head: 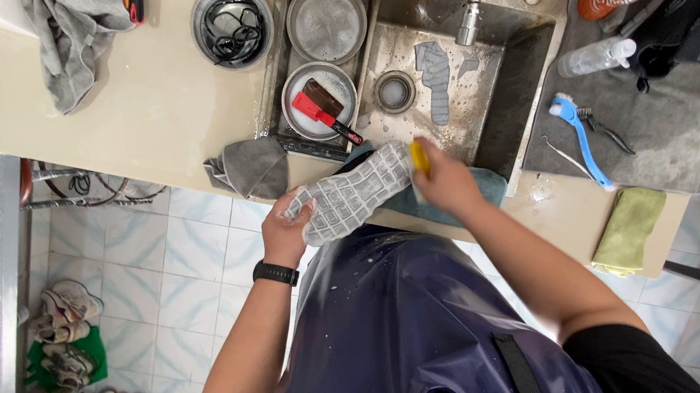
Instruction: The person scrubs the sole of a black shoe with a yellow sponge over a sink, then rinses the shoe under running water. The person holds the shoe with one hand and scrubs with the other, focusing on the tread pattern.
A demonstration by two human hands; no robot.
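A grey shoe (pixel 352 194) is held sole-up over the sink's front edge, its white patterned sole facing me. My left hand (pixel 287 229), with a black watch on the wrist, grips the shoe's left end. My right hand (pixel 445 182) holds a small yellow tool (pixel 421 158) against the shoe's right end. A teal cloth (pixel 481 181) lies under the shoe on the counter edge. A grey insole (pixel 435 77) lies in the wet steel sink (pixel 496 105).
Left basin holds round metal pans and a red-handled brush (pixel 321 112). A blue brush (pixel 580 135) and pliers lie on a grey mat at right, near a spray bottle, an orange bottle and a green cloth (pixel 630 230). Several shoes stand on the tiled floor, lower left.
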